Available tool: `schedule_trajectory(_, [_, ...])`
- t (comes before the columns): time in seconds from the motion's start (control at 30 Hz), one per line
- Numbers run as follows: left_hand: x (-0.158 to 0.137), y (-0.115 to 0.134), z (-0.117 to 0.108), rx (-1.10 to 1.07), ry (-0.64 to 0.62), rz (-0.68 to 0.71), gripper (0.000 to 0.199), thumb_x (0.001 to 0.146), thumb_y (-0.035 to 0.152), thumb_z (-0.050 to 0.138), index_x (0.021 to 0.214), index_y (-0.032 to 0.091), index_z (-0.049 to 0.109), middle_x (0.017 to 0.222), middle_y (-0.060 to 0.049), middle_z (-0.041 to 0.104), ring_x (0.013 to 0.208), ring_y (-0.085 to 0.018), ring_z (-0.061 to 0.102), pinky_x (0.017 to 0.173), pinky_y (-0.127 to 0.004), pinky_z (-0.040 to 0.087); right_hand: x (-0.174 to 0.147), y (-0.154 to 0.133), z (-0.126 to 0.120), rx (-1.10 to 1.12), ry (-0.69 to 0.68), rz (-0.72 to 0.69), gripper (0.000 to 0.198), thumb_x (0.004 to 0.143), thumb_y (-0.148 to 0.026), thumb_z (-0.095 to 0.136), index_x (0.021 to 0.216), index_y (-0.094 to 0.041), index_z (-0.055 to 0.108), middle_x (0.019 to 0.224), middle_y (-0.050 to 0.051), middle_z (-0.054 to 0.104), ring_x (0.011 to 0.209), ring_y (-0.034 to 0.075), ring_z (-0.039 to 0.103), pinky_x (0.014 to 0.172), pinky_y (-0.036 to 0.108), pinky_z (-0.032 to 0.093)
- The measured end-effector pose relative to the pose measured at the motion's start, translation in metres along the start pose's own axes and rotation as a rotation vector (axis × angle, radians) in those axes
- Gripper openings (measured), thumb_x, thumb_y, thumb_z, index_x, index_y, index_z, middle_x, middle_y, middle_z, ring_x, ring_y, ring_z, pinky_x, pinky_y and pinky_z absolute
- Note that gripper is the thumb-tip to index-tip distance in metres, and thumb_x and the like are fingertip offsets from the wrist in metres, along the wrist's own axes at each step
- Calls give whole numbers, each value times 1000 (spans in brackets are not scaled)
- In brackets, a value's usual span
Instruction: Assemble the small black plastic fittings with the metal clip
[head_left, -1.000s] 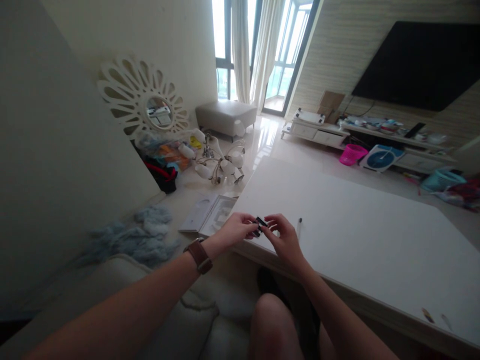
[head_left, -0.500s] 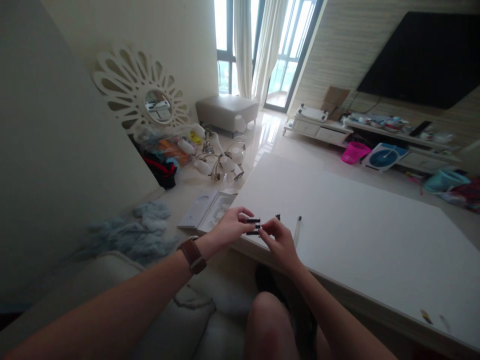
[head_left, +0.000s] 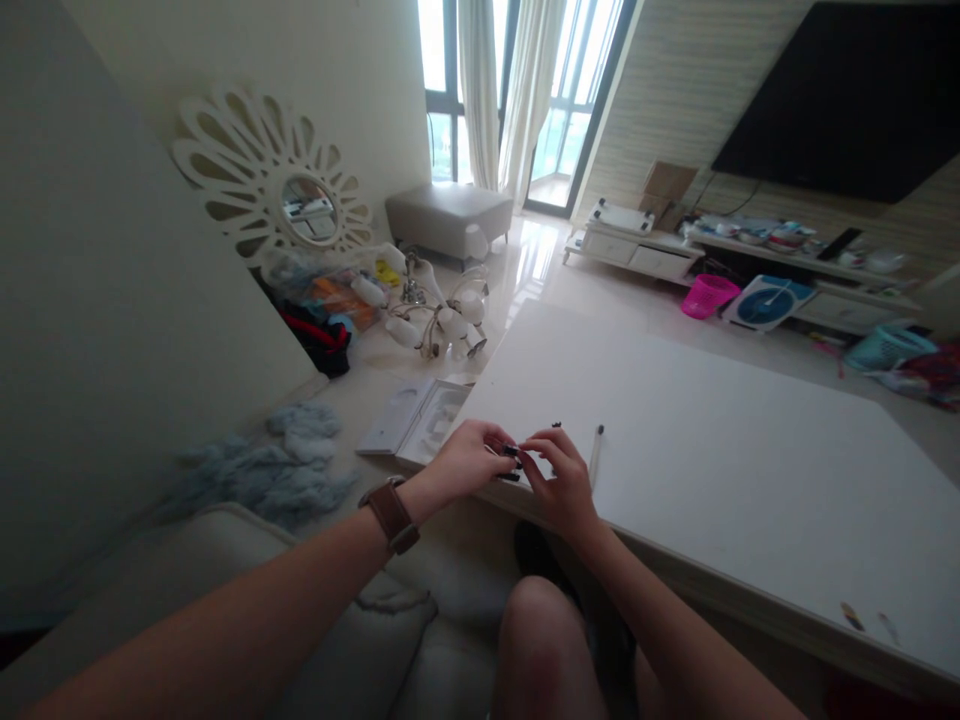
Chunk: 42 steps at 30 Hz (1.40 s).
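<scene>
My left hand (head_left: pixel 474 457), with a brown watch strap on its wrist, is closed on a small black part (head_left: pixel 511 451) above the near left edge of the white table. My right hand (head_left: pixel 559 475) meets it from the right, thumb and forefinger pinched at the end of this part. Below the left fingers shows another black piece (head_left: pixel 508 477). The exact kind of these parts is too small to make out. Just beyond my right hand, a small black object (head_left: pixel 556 427) lies partly hidden. A thin pale stick with a dark tip (head_left: pixel 598 450) rests to the right.
An open white box (head_left: pixel 431 425) is left of the white table (head_left: pixel 720 460). A chandelier (head_left: pixel 442 315) stands on the floor behind it, near a grey ottoman (head_left: pixel 450 215). Bluish cloth (head_left: pixel 292 465) lies left. Two small items (head_left: pixel 852 616) sit at the table's near right.
Both hands have turned slightly, and my left fingers have closed in around the black parts. The parts now sit tilted and closer together. The view has shifted a little.
</scene>
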<state>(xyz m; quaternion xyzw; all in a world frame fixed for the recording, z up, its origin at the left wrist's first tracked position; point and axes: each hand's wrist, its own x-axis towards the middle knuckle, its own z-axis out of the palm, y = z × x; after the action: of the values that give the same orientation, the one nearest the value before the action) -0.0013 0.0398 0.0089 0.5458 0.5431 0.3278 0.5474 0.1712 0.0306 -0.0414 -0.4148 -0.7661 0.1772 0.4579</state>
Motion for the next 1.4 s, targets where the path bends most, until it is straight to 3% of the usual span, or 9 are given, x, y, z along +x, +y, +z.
schedule_trajectory(0.43, [-6, 4, 5, -172, 22, -108, 16, 72, 12, 73, 87, 10, 67, 74, -4, 65, 64, -13, 63, 50, -23, 56, -3, -3, 5, 24, 38, 6, 13, 93, -19, 57, 101, -24, 66, 98, 6, 61, 91, 20, 60, 77, 35, 51])
schedule_trajectory(0.93, [-4, -2, 2, -4, 60, -17, 14, 70, 15, 71, 83, 11, 71, 67, -2, 65, 57, -12, 60, 46, -21, 53, -1, -10, 21, 131, 52, 171, 10, 94, -22, 55, 93, -22, 64, 93, 5, 58, 75, 15, 57, 66, 30, 51])
schedule_trajectory(1.23, [-5, -1, 2, 26, 70, 11, 14, 67, 11, 69, 80, 9, 72, 70, -4, 67, 61, -12, 60, 45, -17, 50, 1, -4, 18, 57, -61, 89, 8, 95, -18, 50, 89, -22, 54, 93, 5, 54, 84, 18, 54, 74, 33, 48])
schedule_trajectory(1.4, [-4, -1, 2, -24, 71, -30, 19, 69, 11, 71, 88, 9, 70, 71, -5, 65, 61, -12, 61, 45, -18, 51, 3, -4, 8, 42, 28, 33, 7, 95, -19, 49, 92, -22, 53, 98, 8, 59, 96, 22, 55, 84, 38, 46])
